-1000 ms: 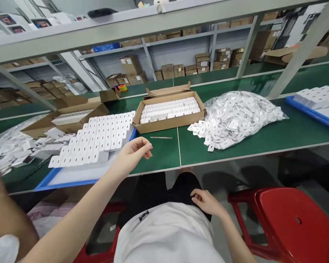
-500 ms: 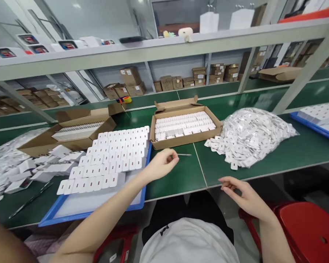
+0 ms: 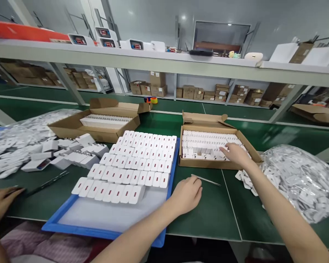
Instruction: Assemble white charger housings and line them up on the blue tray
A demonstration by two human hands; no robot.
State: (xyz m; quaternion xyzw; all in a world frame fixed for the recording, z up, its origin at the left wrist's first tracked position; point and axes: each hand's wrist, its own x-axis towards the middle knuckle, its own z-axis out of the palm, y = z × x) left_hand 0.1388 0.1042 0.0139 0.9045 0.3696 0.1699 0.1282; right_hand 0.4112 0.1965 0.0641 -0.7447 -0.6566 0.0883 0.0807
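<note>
My left hand (image 3: 188, 193) rests on the green table with curled fingers, closed on one end of thin metal tweezers (image 3: 207, 180) whose other end points right. My right hand (image 3: 237, 155) reaches over the open cardboard box (image 3: 246, 140), its thumb and finger slightly apart above the white pieces (image 3: 208, 140) packed there in rows. Beside my left hand is a blue-rimmed tray (image 3: 170, 190). White charger-like housings (image 3: 137, 175), each with a small reddish slot, stand in rows on it.
A clear bag (image 3: 301, 179) of small white plates lies at the right. A second cardboard box (image 3: 115, 133) and a pile of white housings (image 3: 71, 153) are at the left. A co-worker's hand (image 3: 2, 202) is by dark tweezers (image 3: 48, 182). A shelf (image 3: 153, 62) crosses above.
My right hand has moved from the table's front edge up over the cardboard box. More of the tweezers now shows beyond my left hand. The view has turned left; a co-worker's hand appears.
</note>
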